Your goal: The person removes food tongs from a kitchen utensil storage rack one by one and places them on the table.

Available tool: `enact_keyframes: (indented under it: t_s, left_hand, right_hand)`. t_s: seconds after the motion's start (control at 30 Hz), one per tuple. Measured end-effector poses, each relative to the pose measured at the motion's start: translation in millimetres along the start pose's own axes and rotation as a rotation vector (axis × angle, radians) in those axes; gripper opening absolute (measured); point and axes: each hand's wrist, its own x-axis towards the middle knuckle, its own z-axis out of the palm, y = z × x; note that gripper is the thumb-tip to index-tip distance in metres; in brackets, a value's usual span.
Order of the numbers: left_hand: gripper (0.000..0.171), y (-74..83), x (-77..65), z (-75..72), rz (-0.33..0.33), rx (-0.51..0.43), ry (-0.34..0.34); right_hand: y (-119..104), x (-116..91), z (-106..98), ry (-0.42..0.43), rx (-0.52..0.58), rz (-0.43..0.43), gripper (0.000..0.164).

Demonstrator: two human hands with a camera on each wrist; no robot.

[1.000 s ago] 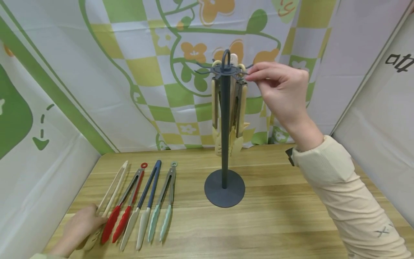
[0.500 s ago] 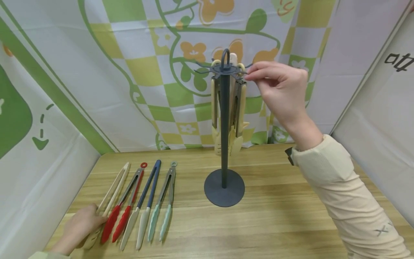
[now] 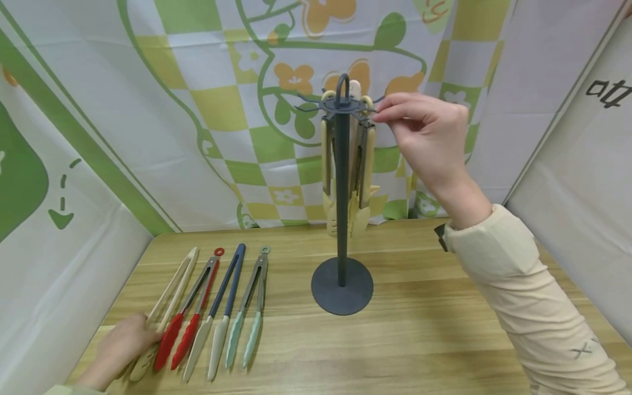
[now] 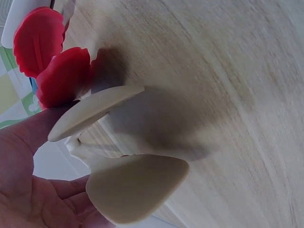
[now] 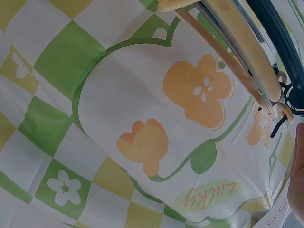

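In the head view my left hand (image 3: 123,343) grips the cream tongs (image 3: 178,291) by their lower part at the table's left side. The left wrist view shows their two paddle tips (image 4: 137,187) spread apart, with the thumb by one leg and the fingers by the other. My right hand (image 3: 429,134) is raised and pinches the tip of a hook on the dark grey utensil rack (image 3: 342,219). Pale yellow tongs (image 3: 371,164) and other pale utensils hang behind the pole. In the right wrist view only an edge of the hand shows.
Right of the cream tongs, red tongs (image 3: 168,343), blue-handled tongs (image 3: 233,285) and mint-tipped tongs (image 3: 253,340) lie side by side on the wooden table (image 3: 419,340). A patterned curtain (image 3: 296,148) hangs behind the rack, and pale walls stand at both sides.
The cream tongs have shifted very slightly under my left hand, their far end a touch to the right. My right hand stays at the same hook.
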Motion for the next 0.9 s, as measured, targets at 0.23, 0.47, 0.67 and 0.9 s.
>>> enact_keyframes:
  t_s: [0.23, 0.47, 0.67, 0.9]
  left_hand:
    - [0.037, -1.2, 1.1, -0.3, -0.012, -0.007, -0.012]
    - [0.042, -4.8, 2.3, 0.5, -0.01, 0.0, -0.019]
    - [0.046, -5.3, 3.5, -1.1, 0.011, -0.001, -0.044]
    - [0.054, 1.8, 3.2, -10.0, 0.066, -0.01, -0.018]
  right_hand:
    - [3.1, -0.2, -1.4, -0.013, -0.019, -0.041, 0.018]
    - [4.0, -0.5, -1.4, -0.014, -0.03, -0.059, 0.016]
    - [4.0, -0.5, -1.3, -0.014, -0.017, -0.057, 0.016]
    - [3.7, -0.3, -1.4, -0.016, -0.012, -0.047, 0.017]
